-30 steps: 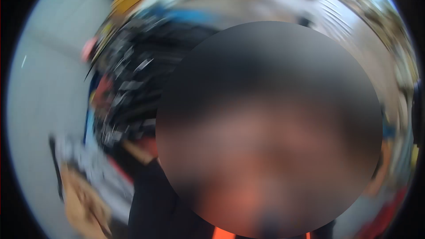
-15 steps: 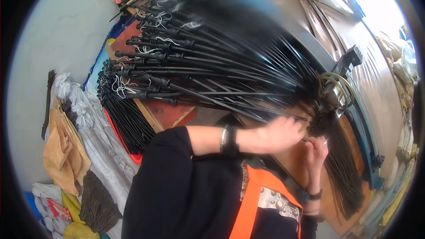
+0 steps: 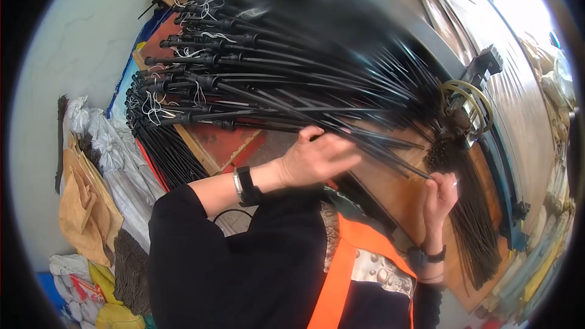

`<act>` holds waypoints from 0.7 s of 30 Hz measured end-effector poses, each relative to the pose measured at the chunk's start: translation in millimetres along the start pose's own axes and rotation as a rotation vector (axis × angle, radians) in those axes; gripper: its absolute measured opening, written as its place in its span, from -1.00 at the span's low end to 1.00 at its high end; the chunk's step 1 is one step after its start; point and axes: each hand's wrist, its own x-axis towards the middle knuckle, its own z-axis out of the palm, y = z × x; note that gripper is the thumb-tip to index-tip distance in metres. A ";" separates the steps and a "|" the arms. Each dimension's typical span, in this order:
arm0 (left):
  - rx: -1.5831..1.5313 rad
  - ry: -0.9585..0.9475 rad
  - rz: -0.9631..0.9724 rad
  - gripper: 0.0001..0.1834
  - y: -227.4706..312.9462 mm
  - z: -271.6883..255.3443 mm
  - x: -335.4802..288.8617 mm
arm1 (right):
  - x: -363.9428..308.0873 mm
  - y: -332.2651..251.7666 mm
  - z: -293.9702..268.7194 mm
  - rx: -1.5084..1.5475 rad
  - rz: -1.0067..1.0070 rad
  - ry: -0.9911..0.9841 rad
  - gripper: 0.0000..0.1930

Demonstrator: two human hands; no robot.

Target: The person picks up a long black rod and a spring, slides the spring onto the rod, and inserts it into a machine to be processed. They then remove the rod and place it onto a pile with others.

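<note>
A large fan of long black rods (image 3: 292, 76) spreads across the bench, many with thick collared ends and white string loops at the left. My right hand (image 3: 442, 195) is closed in a pinch on the narrow tip of one black rod (image 3: 384, 155), at the near edge of the fan. Farther left, my left hand (image 3: 320, 158) lies against the near rods, its fingers loosely bent and blurred by motion; whether it grips a rod is hidden. A bundle of thin dark rods (image 3: 472, 237) lies just beyond my right hand, its cut ends facing the fan.
A metal fixture (image 3: 460, 119) with pale tubing loops stands at the fan's right, beside a blue frame (image 3: 506, 195). Lower left are white sacks (image 3: 122, 164), brown paper (image 3: 91, 201) and a grey stringy bundle (image 3: 131, 274). More black rods (image 3: 170, 158) fill a red container.
My left hand has moved left, away from the right hand and along the rods. The right hand has shifted slightly up and right, now pinching a rod's tip. The view has shifted a little.
</note>
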 end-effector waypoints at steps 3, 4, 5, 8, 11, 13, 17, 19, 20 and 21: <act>0.124 -0.054 -0.160 -0.64 -2.4 -1.6 12.5 | 1.8 -2.0 -4.2 -0.005 -0.010 0.015 -0.82; 0.169 -0.096 -0.219 -0.63 -3.4 -0.5 19.8 | 1.1 -3.3 -7.8 -0.015 -0.018 0.018 -0.81; 0.214 -0.139 -0.278 -0.61 -5.0 2.6 25.5 | 0.0 -4.2 -10.7 -0.026 -0.025 0.021 -0.81; 0.281 -0.176 -0.236 -0.56 -17.9 22.7 23.6 | -2.6 -9.6 -12.3 -0.012 -0.014 0.015 -0.81; 0.273 -0.176 -0.200 -0.50 -17.0 37.5 23.5 | -6.8 -15.6 -13.2 -0.010 -0.010 0.020 -0.80; 0.198 -0.152 -0.182 -0.44 -9.4 40.4 23.2 | -11.9 -20.8 -11.9 -0.004 -0.016 0.023 -0.79; 0.202 -0.147 -0.227 -0.41 4.7 34.0 24.2 | -21.6 -33.1 -7.1 0.001 -0.062 0.076 -0.77; 0.216 -0.183 -0.258 -0.39 6.6 23.9 24.8 | -26.5 -35.9 -3.6 0.005 -0.056 0.093 -0.76; 0.222 -0.223 -0.294 -0.38 6.8 17.7 26.5 | -28.8 -37.1 -1.4 0.006 -0.043 0.103 -0.76; 0.231 -0.254 -0.321 -0.36 3.2 15.6 31.2 | -26.6 -34.4 2.4 0.004 -0.034 0.125 -0.76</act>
